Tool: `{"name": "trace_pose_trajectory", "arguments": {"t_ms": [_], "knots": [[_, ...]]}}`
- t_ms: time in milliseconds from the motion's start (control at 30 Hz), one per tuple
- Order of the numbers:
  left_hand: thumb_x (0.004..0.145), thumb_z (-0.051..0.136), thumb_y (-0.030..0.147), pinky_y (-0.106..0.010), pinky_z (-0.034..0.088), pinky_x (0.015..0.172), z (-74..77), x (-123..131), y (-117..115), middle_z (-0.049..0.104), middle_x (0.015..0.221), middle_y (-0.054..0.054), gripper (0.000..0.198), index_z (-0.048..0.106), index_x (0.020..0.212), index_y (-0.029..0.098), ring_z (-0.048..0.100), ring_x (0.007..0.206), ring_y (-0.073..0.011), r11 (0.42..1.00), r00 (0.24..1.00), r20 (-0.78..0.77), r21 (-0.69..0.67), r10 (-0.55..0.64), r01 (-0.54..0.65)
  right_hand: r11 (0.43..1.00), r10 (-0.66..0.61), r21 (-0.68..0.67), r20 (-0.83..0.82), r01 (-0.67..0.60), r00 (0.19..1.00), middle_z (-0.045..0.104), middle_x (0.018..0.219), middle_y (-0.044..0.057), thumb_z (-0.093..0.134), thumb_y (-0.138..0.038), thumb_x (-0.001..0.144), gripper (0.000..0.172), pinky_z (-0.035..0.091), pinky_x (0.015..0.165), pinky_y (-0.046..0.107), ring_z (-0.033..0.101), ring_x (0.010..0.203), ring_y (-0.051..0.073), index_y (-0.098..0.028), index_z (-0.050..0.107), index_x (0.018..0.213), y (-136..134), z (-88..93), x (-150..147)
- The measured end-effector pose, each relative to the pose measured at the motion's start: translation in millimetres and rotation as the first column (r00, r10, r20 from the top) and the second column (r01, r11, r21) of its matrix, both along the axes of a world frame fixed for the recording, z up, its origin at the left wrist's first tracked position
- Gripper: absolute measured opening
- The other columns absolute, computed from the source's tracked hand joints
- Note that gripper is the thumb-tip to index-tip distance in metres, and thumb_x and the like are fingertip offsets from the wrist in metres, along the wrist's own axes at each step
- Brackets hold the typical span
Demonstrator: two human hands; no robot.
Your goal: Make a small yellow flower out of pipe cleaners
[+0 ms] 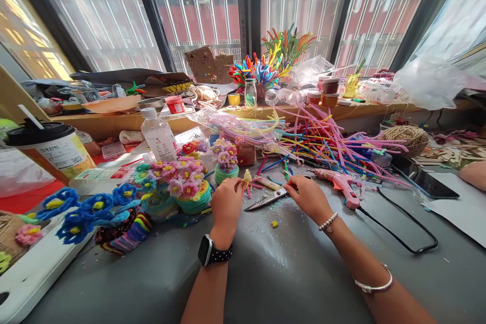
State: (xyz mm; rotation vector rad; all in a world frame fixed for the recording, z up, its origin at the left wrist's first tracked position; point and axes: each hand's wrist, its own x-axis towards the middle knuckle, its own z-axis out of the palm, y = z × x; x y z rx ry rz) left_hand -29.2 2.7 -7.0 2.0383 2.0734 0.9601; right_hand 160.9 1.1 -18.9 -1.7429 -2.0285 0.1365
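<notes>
Pinched in the fingertips of my left hand [227, 202] is a small pale-yellow fuzzy piece [247, 177], which looks like pipe cleaner. My right hand [309, 197] has its fingers closed at the handle end of the metal scissors [266, 199]; the handles are partly hidden behind it. The blades point left, toward my left hand, low over the table. A small yellow fuzzy ball [274, 224] lies in front of the scissors, among glittery specks. Left of my left hand stand pink pipe-cleaner flowers [186, 174] in a turquoise wrapped pot [193, 201].
A pink hot glue gun [339, 185] with a black cord lies right of my right hand. Behind spreads a heap of pipe cleaners [326, 136]. Blue flowers [94, 207], a water bottle [157, 136] and a drink cup [51, 149] stand left. A phone [425, 177] lies at right.
</notes>
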Motion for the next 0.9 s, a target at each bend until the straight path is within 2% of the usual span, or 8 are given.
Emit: {"name": "trace_pose_trajectory", "arguments": {"t_ms": [133, 233, 400, 500, 567, 633, 767, 900], "knots": [[0.079, 0.037, 0.026, -0.026, 0.036, 0.059, -1.4, 0.7, -0.2, 0.062, 0.089, -0.008, 0.026, 0.061, 0.087, 0.018, 0.057, 0.075, -0.019, 0.999, 0.993, -0.111, -0.015, 0.027, -0.028, 1.0, -0.004, -0.016, 0.012, 0.005, 1.0, 0.06, 0.071, 0.003, 0.045, -0.025, 0.079, 0.017, 0.031, 0.055, 0.024, 0.053, 0.065, 0.016, -0.017, 0.055, 0.068, 0.4, -0.7, -0.8], [0.082, 0.031, 0.026, -0.027, 0.034, 0.055, -1.3, 0.9, -0.1, 0.062, 0.085, -0.01, 0.029, 0.058, 0.088, 0.016, 0.057, 0.071, -0.0201, 0.996, 0.986, -0.152, -0.052, 0.062, -0.071, 0.998, -0.058, -0.015, -0.025, 0.057, 0.998, 0.061, 0.071, 0.004, 0.044, -0.023, 0.078, 0.016, 0.031, 0.054, 0.024, 0.053, 0.064, 0.017, -0.017, 0.055, 0.068, 1.2, 1.3, 2.3], [0.082, 0.03, 0.024, -0.026, 0.035, 0.057, -3.7, 1.9, 1.5, 0.061, 0.084, -0.011, 0.028, 0.056, 0.087, 0.014, 0.056, 0.073, -0.0198, 0.994, 0.982, -0.183, -0.084, 0.05, -0.067, 0.992, -0.01, 0.117, -0.313, 0.049, 0.95, 0.059, 0.06, 0.002, 0.035, -0.031, 0.083, 0.027, 0.033, 0.051, 0.022, 0.051, 0.053, 0.013, -0.016, 0.055, 0.071, -0.6, 14.5, 12.1], [0.082, 0.03, 0.018, -0.025, 0.037, 0.06, -6.8, 2.0, 4.0, 0.059, 0.085, -0.011, 0.029, 0.057, 0.089, 0.013, 0.056, 0.076, -0.0185, 0.996, 0.981, -0.189, -0.08, 0.031, -0.047, 0.969, -0.049, 0.201, -0.416, 0.144, 0.908, 0.057, 0.058, 0.002, 0.032, -0.034, 0.083, 0.031, 0.033, 0.049, 0.022, 0.05, 0.05, 0.013, -0.016, 0.056, 0.078, -0.2, 19.6, 20.2], [0.08, 0.032, 0.015, -0.025, 0.038, 0.063, -8.5, 1.6, 5.6, 0.058, 0.087, -0.01, 0.029, 0.059, 0.09, 0.015, 0.055, 0.077, -0.0176, 0.998, 0.986, -0.164, -0.064, -0.004, -0.006, 0.949, -0.106, 0.238, -0.374, 0.205, 0.921, 0.058, 0.061, 0.003, 0.034, -0.033, 0.083, 0.03, 0.034, 0.05, 0.023, 0.051, 0.054, 0.014, -0.015, 0.058, 0.078, 2.6, 17.8, 26.2], [0.079, 0.035, 0.016, -0.025, 0.039, 0.065, -9.3, 1.1, 6.4, 0.057, 0.089, -0.009, 0.027, 0.061, 0.087, 0.017, 0.055, 0.077, -0.0167, 0.999, 0.992, -0.118, -0.036, -0.039, 0.034, 0.941, -0.169, 0.247, -0.249, 0.232, 0.954, 0.058, 0.069, 0.005, 0.039, -0.03, 0.081, 0.026, 0.035, 0.054, 0.025, 0.053, 0.061, 0.016, -0.016, 0.06, 0.075, 6.9, 11.8, 31.1], [0.076, 0.041, 0.018, -0.025, 0.041, 0.067, -7.5, 1.9, 4.6, 0.059, 0.084, -0.006, 0.024, 0.064, 0.084, 0.018, 0.055, 0.075, -0.0154, 0.995, 0.995, -0.01, 0.02, -0.1, 0.1, 0.967, -0.239, 0.095, 0.007, 0.238, 0.971, 0.057, 0.078, 0.007, 0.045, -0.027, 0.078, 0.021, 0.033, 0.051, 0.025, 0.054, 0.067, 0.018, -0.018, 0.063, 0.073, 15.7, -4.7, 33.3], [0.073, 0.049, 0.026, -0.024, 0.042, 0.064, -2.9, 5.9, -0.4, 0.063, 0.072, -0.003, 0.018, 0.064, 0.079, 0.017, 0.057, 0.066, -0.0139, 0.981, 0.961, 0.198, 0.07, -0.191, 0.18, 0.973, -0.232, -0.005, 0.081, 0.233, 0.969, 0.057, 0.082, 0.007, 0.048, -0.034, 0.077, 0.022, 0.032, 0.05, 0.025, 0.054, 0.072, 0.019, -0.02, 0.064, 0.076, 22.5, -15.3, 31.2]]}}
